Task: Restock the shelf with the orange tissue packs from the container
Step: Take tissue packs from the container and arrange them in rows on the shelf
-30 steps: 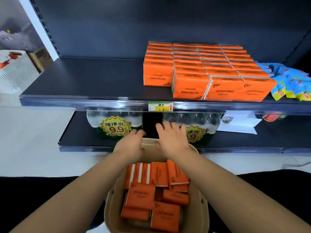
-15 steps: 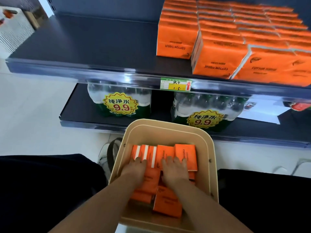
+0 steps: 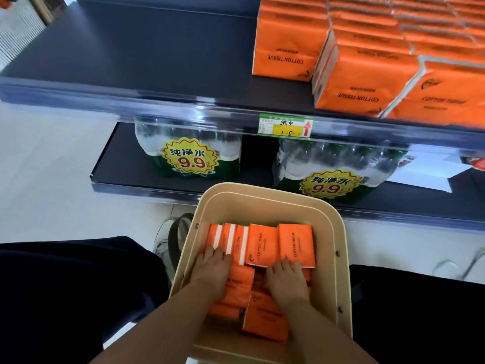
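Fingers first: the left hand's (image 3: pixel 213 275) fingers (image 3: pixel 210 256) lie over the near ends of the upright packs at the container's 9 o'clock side. The right hand's (image 3: pixel 286 283) fingers (image 3: pixel 284 264) sit on the near edge of the flat packs toward 3 o'clock. Both thumbs are hidden, so I can't tell whether either hand is gripping or only touching.

Under the palms, the orange tissue packs (image 3: pixel 262 248) are a loose jumble, some on edge, some flat, some tilted. They all sit in the beige container (image 3: pixel 262 197) at 6 o'clock, between the person's knees. The shelf (image 3: pixel 131 56) runs across 12 o'clock, bare on its left half, with stocked packs (image 3: pixel 362 82) crowding 1 o'clock.

The risks, as I judge them: grab too many at once and slick wrappers could slide out mid-lift. A pack could catch the shelf's front lip on the way up. A nudge at that front row could tip the leaning packs off the edge.

Writing now: "COTTON TISSUE" is on the packs in the container and on the shelf, where some of it reads upside down. The price tag (image 3: pixel 285 126) carries handwritten "纸巾", digits I read as "1 5" and a red up-arrow. Below, the water bottle bundles (image 3: pixel 189 156) wear starburst stickers reading "纯净水 9.9".
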Available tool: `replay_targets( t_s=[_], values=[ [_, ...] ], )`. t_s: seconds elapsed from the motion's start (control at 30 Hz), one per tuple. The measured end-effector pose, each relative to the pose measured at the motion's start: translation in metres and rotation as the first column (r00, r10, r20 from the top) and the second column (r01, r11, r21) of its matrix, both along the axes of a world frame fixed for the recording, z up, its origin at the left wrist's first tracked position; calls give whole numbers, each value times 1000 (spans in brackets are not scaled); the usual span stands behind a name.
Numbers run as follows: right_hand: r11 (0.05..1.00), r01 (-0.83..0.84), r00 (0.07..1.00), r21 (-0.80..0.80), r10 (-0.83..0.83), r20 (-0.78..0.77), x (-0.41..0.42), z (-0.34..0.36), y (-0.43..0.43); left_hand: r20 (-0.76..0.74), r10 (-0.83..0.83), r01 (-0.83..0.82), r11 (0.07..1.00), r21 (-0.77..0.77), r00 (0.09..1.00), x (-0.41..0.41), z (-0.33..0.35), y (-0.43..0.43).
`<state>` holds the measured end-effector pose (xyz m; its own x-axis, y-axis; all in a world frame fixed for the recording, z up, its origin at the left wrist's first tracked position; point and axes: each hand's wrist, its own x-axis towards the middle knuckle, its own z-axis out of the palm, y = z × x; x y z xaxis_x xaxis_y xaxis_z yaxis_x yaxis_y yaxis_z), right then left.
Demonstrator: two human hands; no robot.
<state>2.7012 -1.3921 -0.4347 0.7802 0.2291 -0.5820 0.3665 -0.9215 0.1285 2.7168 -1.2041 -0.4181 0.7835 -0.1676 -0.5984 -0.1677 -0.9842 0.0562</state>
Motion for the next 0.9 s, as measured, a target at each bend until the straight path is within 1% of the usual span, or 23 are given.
replay_targets(
  t_s=[0.07, 0.13, 0.2, 0.3, 0.4, 0.47, 0.57, 0.63, 0.73, 0.9],
  values=[
    [999, -26, 997, -34, 28, 71, -2, -4, -5, 2, 17, -17, 1000, -10, 1000, -1, 2, 0],
    [995, -46, 998, -90, 49, 34, -1, -1, -8, -4, 41, -41, 999, -30, 999, -1, 4, 0],
    [992, -74, 997, -106, 74, -6, 0, 2, -6, -29, 62, -64, 997, -50, 998, -1, 6, -1],
    [996, -64, 998, -62, 63, -14, 2, 5, -3, -49, 68, -71, 995, -66, 997, -1, 5, 1],
    [1000, -15, 1000, 10, 15, -19, 2, 11, -2, -138, 44, -57, 994, -90, 989, 3, 9, 5],
    [998, 26, 998, 54, -23, -56, 0, 15, -2, -206, 35, -63, 990, -129, 978, 11, 16, 7],
    [989, 113, 986, 101, -99, -134, -1, 25, -3, -248, 43, -88, 981, -173, 968, 29, 35, 10],
    [977, 159, 978, 141, -136, -156, 2, 32, -3, -275, 33, -85, 980, -178, 961, 41, 49, 10],
    [964, 183, 977, 191, -156, -147, 9, 48, -2, -247, 9, -55, 982, -181, 969, 55, 79, 12],
    [955, 161, 984, 250, -135, -118, 15, 73, 0, -227, -55, 19, 988, -156, 972, 79, 149, 13]
  ],
)
